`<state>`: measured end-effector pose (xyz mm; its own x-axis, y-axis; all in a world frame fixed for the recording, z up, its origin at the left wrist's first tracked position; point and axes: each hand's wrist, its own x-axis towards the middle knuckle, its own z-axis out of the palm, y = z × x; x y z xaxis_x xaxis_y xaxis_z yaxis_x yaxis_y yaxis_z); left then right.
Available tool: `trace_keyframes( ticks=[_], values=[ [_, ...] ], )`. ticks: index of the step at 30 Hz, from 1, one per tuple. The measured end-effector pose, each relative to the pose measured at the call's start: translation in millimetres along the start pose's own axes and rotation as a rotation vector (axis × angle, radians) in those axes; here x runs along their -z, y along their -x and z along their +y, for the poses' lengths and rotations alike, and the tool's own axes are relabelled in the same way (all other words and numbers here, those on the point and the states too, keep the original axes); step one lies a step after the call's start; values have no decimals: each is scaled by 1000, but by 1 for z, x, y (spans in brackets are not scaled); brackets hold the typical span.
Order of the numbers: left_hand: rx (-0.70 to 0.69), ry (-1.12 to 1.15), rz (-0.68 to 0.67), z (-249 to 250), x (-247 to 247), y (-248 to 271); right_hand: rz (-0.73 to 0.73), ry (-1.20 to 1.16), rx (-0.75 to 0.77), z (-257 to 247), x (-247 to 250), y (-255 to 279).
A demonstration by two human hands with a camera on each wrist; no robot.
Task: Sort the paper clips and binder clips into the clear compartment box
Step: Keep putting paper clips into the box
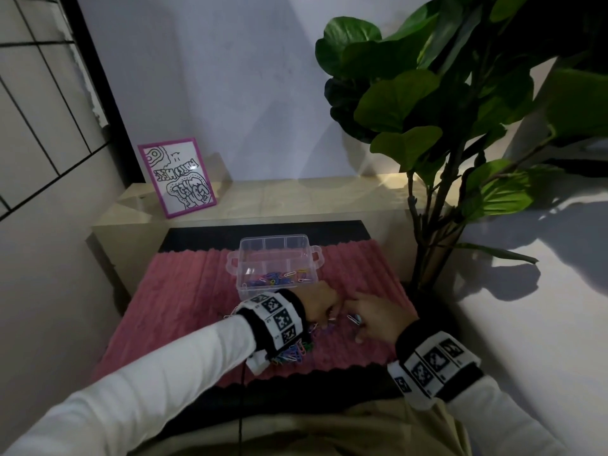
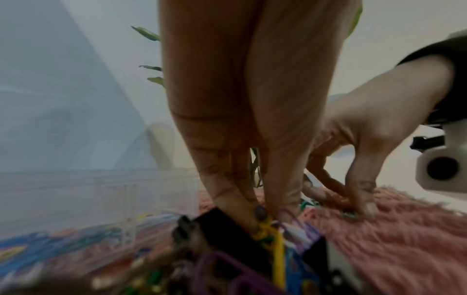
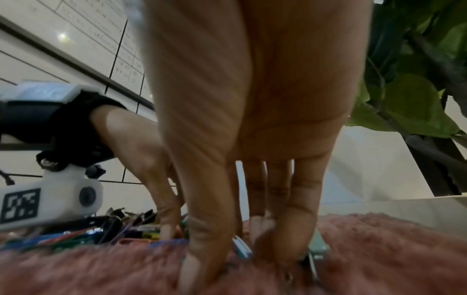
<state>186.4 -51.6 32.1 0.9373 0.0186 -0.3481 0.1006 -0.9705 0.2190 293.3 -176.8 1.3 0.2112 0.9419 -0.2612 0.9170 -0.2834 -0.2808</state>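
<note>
Both hands are working the near pile: left hand point(image 1: 317, 304) pinching light, springy paper clips point(image 1: 296, 352), right hand point(image 1: 378, 319) pressing fingertips on one slippery clip point(image 1: 354, 319).

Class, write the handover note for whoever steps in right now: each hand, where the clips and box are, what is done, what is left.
Left hand: fingertips pinching clips at the loose pile on the pink rug.
Right hand: fingers down on the rug at a few stray clips; grip unclear.
Clear box: open, behind the hands.
Done: many paper clips in its near compartments.
Left: the pile, including black binder clips.
</note>
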Motion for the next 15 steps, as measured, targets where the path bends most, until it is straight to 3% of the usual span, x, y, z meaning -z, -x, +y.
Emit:
trace_keyframes(
  ticks=[4,12,15],
  values=[
    [-20,110,98,-12,2,2,106,-6,15,-2,-4,3],
    [63,787,240,-34,11,17,185,-311,-10,-1,0,6],
    [41,885,297,-41,17,25,229,-429,-27,-5,2,9]
  ],
)
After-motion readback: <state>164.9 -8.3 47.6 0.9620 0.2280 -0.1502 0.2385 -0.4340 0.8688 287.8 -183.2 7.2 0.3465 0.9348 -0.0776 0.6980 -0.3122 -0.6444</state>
